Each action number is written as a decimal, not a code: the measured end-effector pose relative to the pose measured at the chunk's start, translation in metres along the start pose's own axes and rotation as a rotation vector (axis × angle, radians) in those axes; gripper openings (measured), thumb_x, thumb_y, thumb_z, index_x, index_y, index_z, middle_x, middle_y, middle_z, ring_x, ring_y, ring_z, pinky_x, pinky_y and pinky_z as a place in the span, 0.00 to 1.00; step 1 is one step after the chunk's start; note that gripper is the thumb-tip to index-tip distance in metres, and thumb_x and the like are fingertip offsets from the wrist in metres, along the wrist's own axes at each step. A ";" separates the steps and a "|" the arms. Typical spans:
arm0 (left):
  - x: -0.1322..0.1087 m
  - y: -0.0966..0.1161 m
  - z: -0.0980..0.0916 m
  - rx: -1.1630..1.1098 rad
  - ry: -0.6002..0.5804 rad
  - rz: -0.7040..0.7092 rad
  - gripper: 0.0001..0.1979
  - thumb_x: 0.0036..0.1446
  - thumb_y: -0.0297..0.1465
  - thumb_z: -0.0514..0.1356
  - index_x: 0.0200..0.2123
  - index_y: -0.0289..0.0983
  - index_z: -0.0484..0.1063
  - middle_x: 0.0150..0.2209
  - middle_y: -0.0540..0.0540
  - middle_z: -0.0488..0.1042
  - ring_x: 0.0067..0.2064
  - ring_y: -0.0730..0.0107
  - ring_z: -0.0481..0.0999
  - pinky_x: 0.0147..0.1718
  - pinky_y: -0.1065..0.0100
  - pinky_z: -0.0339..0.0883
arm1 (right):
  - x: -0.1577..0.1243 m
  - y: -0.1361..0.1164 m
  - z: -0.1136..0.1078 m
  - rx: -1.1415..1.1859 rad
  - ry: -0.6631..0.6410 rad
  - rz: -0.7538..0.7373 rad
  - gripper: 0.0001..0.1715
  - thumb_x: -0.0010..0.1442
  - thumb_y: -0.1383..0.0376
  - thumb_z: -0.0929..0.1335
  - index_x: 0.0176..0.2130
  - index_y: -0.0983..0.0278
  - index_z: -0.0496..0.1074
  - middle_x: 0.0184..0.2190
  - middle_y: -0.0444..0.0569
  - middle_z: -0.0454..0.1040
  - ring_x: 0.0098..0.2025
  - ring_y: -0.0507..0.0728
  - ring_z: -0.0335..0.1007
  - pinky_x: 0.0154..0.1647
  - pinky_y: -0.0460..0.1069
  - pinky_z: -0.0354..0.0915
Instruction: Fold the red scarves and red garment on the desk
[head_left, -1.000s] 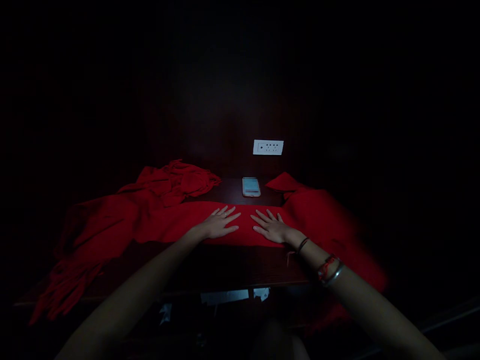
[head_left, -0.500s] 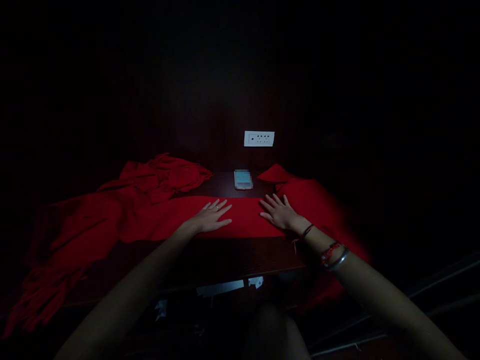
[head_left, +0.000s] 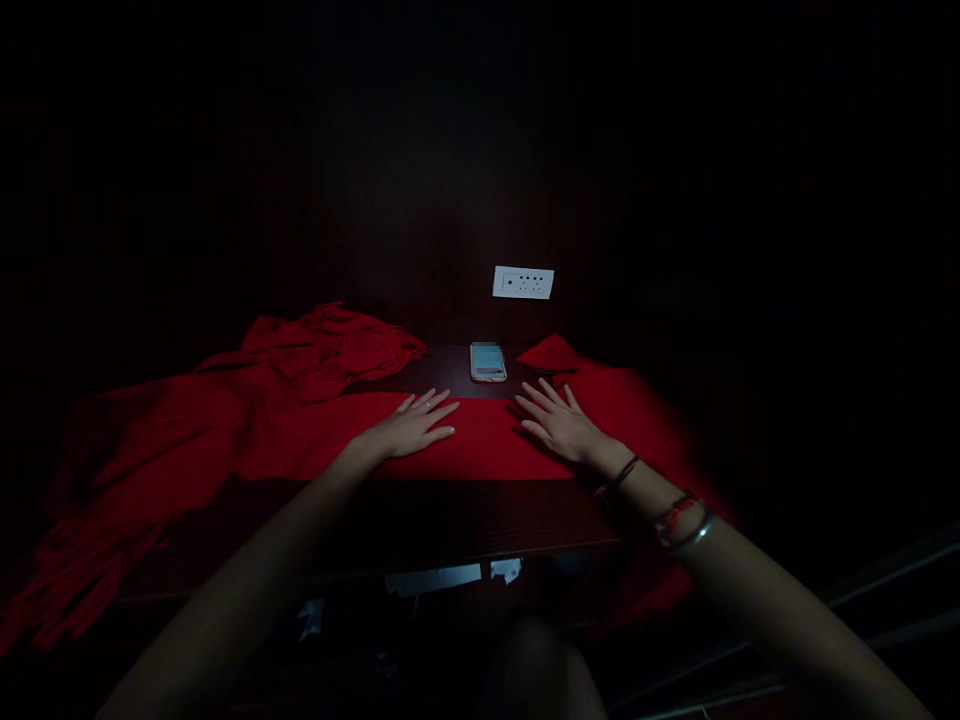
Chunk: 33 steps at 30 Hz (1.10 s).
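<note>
A red fringed scarf (head_left: 484,440) lies across the dark desk, its middle stretch folded into a flat band. My left hand (head_left: 409,428) rests palm down on the band with fingers spread and a ring on one finger. On the band's right part lies my right hand (head_left: 556,422), also flat with fingers apart; bracelets circle that wrist. Neither hand grips the cloth. To the left the scarf is bunched and rumpled, with tassels at the front left. Its right part spreads into shadow and hangs over the desk's edge.
A phone (head_left: 487,362) with a lit screen lies behind the scarf. Above it a white socket plate (head_left: 523,282) is set in the dark wall. The desk's front edge (head_left: 540,550) runs below the scarf, with pale paper pieces (head_left: 435,578) underneath. Much of the surroundings is dark.
My left hand has shifted slightly to the left along the scarf. My right hand stays almost in place, its fingers still spread. The view has tilted a little.
</note>
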<state>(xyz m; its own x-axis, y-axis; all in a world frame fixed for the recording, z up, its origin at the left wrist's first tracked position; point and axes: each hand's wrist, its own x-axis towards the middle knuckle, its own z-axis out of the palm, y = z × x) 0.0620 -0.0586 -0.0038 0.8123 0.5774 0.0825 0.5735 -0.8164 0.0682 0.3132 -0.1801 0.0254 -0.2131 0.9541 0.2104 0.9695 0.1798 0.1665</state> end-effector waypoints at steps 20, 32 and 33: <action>-0.034 -0.049 -0.043 -0.234 0.376 -0.023 0.12 0.52 0.37 0.50 0.29 0.35 0.68 0.32 0.48 0.70 0.35 0.71 0.67 0.37 0.72 0.59 | 0.073 -0.054 0.022 0.426 -0.035 0.008 0.29 0.55 0.53 0.55 0.53 0.64 0.55 0.54 0.53 0.54 0.55 0.58 0.47 0.53 0.57 0.44; -0.045 -0.051 -0.049 -0.208 0.070 -0.067 0.19 0.53 0.42 0.47 0.42 0.39 0.66 0.43 0.48 0.69 0.43 0.69 0.66 0.43 0.71 0.55 | 0.105 -0.094 0.031 0.423 0.082 -0.257 0.13 0.57 0.65 0.57 0.41 0.63 0.64 0.43 0.51 0.63 0.49 0.55 0.54 0.52 0.61 0.41; -0.049 -0.058 -0.049 -0.200 0.033 -0.117 0.20 0.51 0.44 0.49 0.44 0.39 0.65 0.43 0.48 0.68 0.43 0.68 0.66 0.42 0.71 0.55 | 0.103 -0.093 0.032 0.435 0.087 -0.241 0.14 0.57 0.64 0.57 0.42 0.63 0.63 0.44 0.51 0.62 0.49 0.55 0.54 0.52 0.61 0.43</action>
<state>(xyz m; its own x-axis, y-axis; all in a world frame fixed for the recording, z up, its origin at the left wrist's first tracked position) -0.0161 -0.0392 0.0373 0.7354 0.6709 0.0948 0.6285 -0.7277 0.2745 0.2047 -0.0904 0.0005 -0.4286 0.8528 0.2983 0.8482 0.4935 -0.1923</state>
